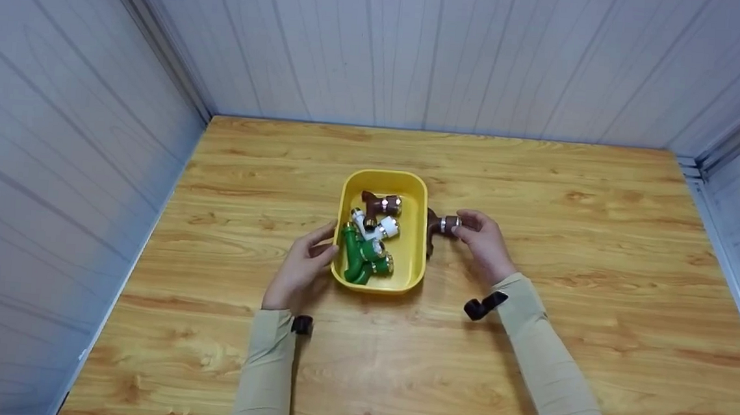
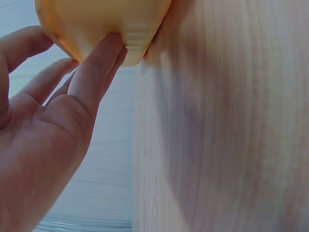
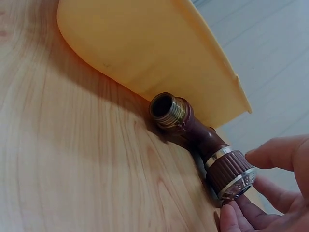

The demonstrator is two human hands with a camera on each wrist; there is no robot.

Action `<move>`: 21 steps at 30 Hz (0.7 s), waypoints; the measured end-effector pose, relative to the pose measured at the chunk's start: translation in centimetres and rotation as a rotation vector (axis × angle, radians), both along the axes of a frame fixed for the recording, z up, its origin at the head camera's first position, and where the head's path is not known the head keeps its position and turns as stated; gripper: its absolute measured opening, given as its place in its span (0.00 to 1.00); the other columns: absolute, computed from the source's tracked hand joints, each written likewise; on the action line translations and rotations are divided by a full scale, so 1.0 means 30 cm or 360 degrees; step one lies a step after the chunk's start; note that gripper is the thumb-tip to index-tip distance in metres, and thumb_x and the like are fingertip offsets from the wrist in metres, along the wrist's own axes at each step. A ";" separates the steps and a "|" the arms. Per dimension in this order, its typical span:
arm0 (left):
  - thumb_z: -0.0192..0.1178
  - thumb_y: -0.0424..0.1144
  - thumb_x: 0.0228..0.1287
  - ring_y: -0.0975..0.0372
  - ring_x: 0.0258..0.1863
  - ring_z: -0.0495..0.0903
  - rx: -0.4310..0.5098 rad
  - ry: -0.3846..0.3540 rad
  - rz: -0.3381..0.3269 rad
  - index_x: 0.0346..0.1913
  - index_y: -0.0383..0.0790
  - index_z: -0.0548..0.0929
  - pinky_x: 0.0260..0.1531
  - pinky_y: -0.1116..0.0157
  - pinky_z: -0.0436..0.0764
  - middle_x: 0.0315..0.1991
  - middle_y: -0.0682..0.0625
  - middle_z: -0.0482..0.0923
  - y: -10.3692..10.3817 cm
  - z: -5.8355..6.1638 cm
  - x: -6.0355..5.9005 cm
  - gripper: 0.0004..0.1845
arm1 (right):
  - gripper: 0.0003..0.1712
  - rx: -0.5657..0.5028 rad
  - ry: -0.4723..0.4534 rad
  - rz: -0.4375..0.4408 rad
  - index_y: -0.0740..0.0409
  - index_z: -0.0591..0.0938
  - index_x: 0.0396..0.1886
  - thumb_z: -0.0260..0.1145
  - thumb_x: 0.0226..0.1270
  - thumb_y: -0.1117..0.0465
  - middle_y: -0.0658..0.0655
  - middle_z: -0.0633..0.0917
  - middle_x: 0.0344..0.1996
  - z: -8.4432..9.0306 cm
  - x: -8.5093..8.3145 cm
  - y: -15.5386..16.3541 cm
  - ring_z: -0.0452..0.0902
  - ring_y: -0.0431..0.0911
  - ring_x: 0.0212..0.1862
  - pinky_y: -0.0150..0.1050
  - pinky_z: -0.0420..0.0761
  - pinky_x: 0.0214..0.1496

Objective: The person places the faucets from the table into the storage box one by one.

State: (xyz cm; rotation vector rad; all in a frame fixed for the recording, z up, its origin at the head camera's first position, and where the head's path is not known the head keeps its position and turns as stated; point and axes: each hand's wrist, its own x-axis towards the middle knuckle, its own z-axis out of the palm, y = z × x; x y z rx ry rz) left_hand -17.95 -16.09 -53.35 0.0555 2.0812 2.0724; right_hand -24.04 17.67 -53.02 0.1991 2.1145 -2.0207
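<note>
Bare table (image 1: pixel 572 202) all round; only the yellow tray (image 1: pixel 415 237) and brown fitting (image 1: pixel 437 228) mid-table, touching.

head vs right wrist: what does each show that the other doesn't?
Only the head view: the left hand against the tray's left wall, the fittings inside the tray, a green one, a white one and a brown one, plus both sleeves.

Only the right wrist view: the brass threaded mouth of the brown elbow fitting and the ribbing on its collar.

Both: the yellow tray, the wooden table, and the right hand at the elbow fitting's collar end, outside the tray.
</note>
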 end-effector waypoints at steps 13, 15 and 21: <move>0.55 0.30 0.68 0.49 0.59 0.72 0.0013 0.0061 -0.0024 0.70 0.39 0.65 0.54 0.59 0.77 0.67 0.42 0.65 -0.002 -0.002 0.002 0.28 | 0.25 0.0118 0.0003 -0.0024 0.70 0.70 0.62 0.61 0.66 0.70 0.65 0.74 0.56 -0.007 -0.011 0.003 0.70 0.50 0.55 0.37 0.73 0.52; 0.55 0.30 0.69 0.49 0.60 0.72 -0.0015 0.0067 -0.0028 0.70 0.39 0.65 0.54 0.59 0.77 0.67 0.41 0.65 -0.003 -0.001 0.000 0.28 | 0.25 0.0148 0.0020 -0.0016 0.70 0.71 0.62 0.61 0.66 0.69 0.65 0.75 0.55 -0.004 -0.011 0.005 0.70 0.50 0.54 0.37 0.74 0.52; 0.54 0.29 0.69 0.47 0.60 0.71 -0.0090 0.0091 -0.0040 0.70 0.37 0.65 0.55 0.59 0.76 0.67 0.38 0.65 -0.006 0.002 -0.003 0.27 | 0.25 0.0004 -0.0039 -0.0031 0.71 0.69 0.62 0.60 0.66 0.71 0.65 0.75 0.53 -0.004 -0.009 0.011 0.72 0.48 0.51 0.40 0.76 0.56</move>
